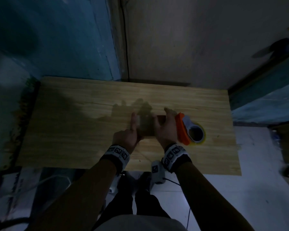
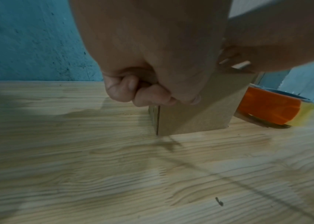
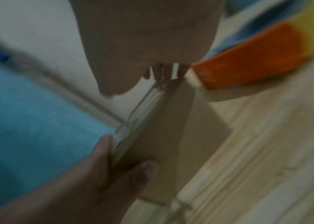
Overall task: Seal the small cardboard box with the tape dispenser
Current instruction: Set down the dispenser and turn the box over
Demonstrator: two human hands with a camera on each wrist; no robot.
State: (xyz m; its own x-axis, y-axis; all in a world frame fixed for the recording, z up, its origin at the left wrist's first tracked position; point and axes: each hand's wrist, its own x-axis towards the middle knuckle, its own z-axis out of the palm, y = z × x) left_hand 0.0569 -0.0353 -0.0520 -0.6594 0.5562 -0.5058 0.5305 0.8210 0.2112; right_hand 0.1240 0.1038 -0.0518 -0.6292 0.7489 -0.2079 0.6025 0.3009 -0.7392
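The small cardboard box (image 1: 147, 126) stands on the wooden tabletop (image 1: 83, 130), a little right of its middle, held between the two hands. The left hand (image 1: 126, 136) is at the box's near left corner: in the right wrist view its thumb lies on the near side face and a finger on the top edge, pinching the corner, while the head view shows the index finger stretched forward along the left side and the left wrist view shows the other fingers (image 2: 133, 92) curled under the palm. The right hand (image 1: 164, 126) lies over the box's right side, fingers reaching across the top toward the far edge; how tightly they bend round it I cannot tell. A strip of clear tape (image 3: 143, 104) shines along the top. Just right of the right hand, touching or nearly touching the box, the orange tape dispenser (image 1: 183, 129) with its yellowish roll lies on the tabletop.
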